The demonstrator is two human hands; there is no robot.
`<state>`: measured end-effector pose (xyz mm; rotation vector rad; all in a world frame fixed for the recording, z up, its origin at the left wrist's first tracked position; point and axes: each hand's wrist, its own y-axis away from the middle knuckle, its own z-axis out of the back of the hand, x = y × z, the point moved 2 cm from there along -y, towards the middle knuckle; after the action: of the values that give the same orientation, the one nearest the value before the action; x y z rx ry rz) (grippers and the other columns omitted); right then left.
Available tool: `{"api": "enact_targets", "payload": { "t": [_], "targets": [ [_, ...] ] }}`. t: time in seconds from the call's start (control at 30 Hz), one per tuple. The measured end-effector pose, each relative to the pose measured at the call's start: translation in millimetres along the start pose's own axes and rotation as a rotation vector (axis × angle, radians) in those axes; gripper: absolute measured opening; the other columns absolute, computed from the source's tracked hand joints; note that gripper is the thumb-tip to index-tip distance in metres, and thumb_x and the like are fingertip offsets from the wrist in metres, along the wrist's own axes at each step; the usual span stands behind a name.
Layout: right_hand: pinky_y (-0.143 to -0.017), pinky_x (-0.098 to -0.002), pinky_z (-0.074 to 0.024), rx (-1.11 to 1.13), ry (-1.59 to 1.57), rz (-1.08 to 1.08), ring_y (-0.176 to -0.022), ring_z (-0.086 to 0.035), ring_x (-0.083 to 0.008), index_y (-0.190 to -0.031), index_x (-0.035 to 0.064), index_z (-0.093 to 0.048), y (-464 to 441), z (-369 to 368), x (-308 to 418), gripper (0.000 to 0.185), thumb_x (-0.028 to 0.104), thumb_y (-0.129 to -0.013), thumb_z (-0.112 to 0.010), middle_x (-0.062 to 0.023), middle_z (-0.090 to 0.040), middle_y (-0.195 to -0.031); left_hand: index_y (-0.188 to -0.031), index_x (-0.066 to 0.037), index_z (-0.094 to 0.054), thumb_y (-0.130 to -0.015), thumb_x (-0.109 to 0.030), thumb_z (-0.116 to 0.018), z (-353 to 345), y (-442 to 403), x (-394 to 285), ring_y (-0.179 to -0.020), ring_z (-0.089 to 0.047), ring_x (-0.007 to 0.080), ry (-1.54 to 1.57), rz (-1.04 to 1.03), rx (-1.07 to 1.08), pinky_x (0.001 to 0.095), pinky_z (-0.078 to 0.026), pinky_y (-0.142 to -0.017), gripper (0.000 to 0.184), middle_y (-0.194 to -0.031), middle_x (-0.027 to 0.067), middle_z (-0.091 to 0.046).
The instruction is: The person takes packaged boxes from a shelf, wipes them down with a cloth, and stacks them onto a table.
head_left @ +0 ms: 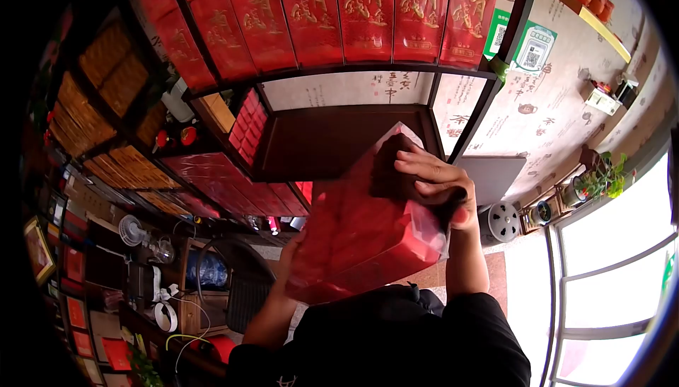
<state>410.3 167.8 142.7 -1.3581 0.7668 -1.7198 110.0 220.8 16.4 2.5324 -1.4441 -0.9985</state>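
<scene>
A large red box (346,228) in clear plastic wrapping is held up tilted in front of my chest. My left hand (288,258) grips its left side; most of the fingers are hidden behind the box. At the upper right of the box, my right hand (442,185) is closed on a dark brown cloth (391,169) that lies against the plastic. Loose clear wrapping stands out at the box's top corner and right end.
Just beyond the box is a dark wooden shelf (318,136). Above it stands a row of red boxes (311,19) with gold writing. Small red packets (249,126) are stacked at left. A chair (247,295) and a fan (133,231) stand lower left; windows (615,245) are at right.
</scene>
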Motion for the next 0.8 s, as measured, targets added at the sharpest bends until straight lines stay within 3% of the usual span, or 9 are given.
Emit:
{"api": "enact_targets", "payload": {
  "t": [0.07,0.2,0.23,0.3,0.37,0.43,0.5,0.73,0.8],
  "targets": [
    [-0.115,-0.0586,-0.0141,-0.093,-0.124,-0.139,-0.133,-0.044,-0.0448,-0.122,0.0006,-0.066,5.9,2.4,-3.7,0.07,0.061,-0.092,-0.049,-0.0292,-0.057,-0.129,-0.135,-0.001,-0.049,-0.094,-0.036,-0.052,-9.3,-2.3,-8.9,-0.115,-0.06,0.0317,0.128,-0.157,-0.059,0.0472,-0.049,-0.099,0.054,-0.13,0.0181,-0.058],
    [-0.102,-0.0352,-0.0432,-0.097,0.071,-0.557,-0.124,-0.056,-0.0324,-0.126,-0.0054,-0.06,11.9,19.8,-6.6,0.049,0.035,-0.098,-0.055,-0.0211,-0.059,-0.131,-0.136,-0.004,-0.045,-0.091,-0.034,-0.058,-12.9,-8.7,-28.9,-0.115,-0.059,0.0308,0.114,-0.365,-0.067,0.0469,-0.048,-0.098,0.055,-0.129,0.0156,-0.057],
    [-0.102,-0.0352,-0.0432,-0.094,0.071,-0.559,-0.124,-0.056,-0.0324,-0.126,-0.0054,-0.06,1.9,20.2,-3.6,0.049,0.035,-0.098,-0.055,-0.0211,-0.059,-0.131,-0.136,-0.004,-0.045,-0.091,-0.034,-0.058,-5.4,-15.8,-29.1,-0.115,-0.059,0.0308,0.117,-0.365,-0.067,0.0469,-0.048,-0.098,0.055,-0.129,0.0156,-0.057],
    [-0.094,-0.0339,-0.0478,0.054,0.598,-1.126,-0.112,-0.063,-0.0298,-0.123,-0.0062,-0.061,-15.7,13.8,0.4,0.048,0.034,-0.096,-0.057,-0.0155,-0.065,-0.124,-0.135,-0.005,-0.045,-0.091,-0.031,-0.059,14.2,-32.4,-31.3,-0.116,-0.057,0.0288,0.024,-0.603,-0.097,0.0457,-0.049,-0.097,0.053,-0.131,0.0142,-0.054],
    [-0.089,-0.0329,-0.0504,0.053,0.868,-1.025,-0.106,-0.064,-0.027,-0.121,-0.004,-0.062,-13.2,-3.3,-22.3,0.05,0.037,-0.092,-0.061,-0.0129,-0.066,-0.122,-0.136,-0.006,-0.044,-0.09,-0.024,-0.062,14.8,-40.8,-25.6,-0.118,-0.055,0.0259,0.07,-0.623,-0.081,0.0438,-0.048,-0.098,0.053,-0.131,0.0127,-0.053],
    [-0.088,-0.0334,-0.0535,0.081,1.424,-0.658,-0.108,-0.065,-0.0267,-0.12,0.0029,-0.065,0.8,-18.8,-60.1,0.048,0.04,-0.09,-0.062,-0.0149,-0.065,-0.123,-0.139,-0.007,-0.04,-0.089,-0.018,-0.065,19.7,-49.6,-19.4,-0.119,-0.053,0.024,-0.09,-0.845,-0.254,0.0424,-0.046,-0.1,0.057,-0.132,0.0116,-0.051],
    [-0.096,-0.0385,-0.05,0.054,1.607,-0.52,-0.115,-0.062,-0.0271,-0.117,0.0038,-0.066,10.3,-41.2,-93.1,0.05,0.042,-0.086,-0.064,-0.0157,-0.061,-0.128,-0.141,-0.009,-0.035,-0.087,-0.011,-0.068,3.5,-54.1,-13.3,-0.12,-0.051,0.0217,-0.036,-0.842,-0.254,0.04,-0.044,-0.102,0.064,-0.132,0.01,-0.05],
    [-0.11,-0.0482,-0.0365,0.317,0.887,-0.314,-0.135,-0.045,-0.0315,-0.134,0.0025,-0.053,8.7,-138.1,-108.9,0.067,0.049,-0.087,-0.061,-0.0153,-0.05,-0.142,-0.15,-0.01,-0.023,-0.086,-0.007,-0.068,28.7,-88.4,4.9,-0.123,-0.048,0.018,-0.078,-0.895,-0.336,0.0357,-0.041,-0.103,0.078,-0.139,0.0083,-0.045],
    [-0.113,-0.0571,-0.0274,0.407,0.816,-0.238,-0.141,-0.036,-0.0334,-0.144,0.0078,-0.044,-4.6,-124.9,-88.5,0.073,0.049,-0.085,-0.062,-0.0138,-0.046,-0.146,-0.143,-0.009,-0.035,-0.093,-0.023,-0.063,21.5,-86.6,4.9,-0.122,-0.05,0.0189,-0.032,-0.87,-0.273,0.0358,-0.042,-0.102,0.059,-0.136,0.0068,-0.049]
  ]
}}
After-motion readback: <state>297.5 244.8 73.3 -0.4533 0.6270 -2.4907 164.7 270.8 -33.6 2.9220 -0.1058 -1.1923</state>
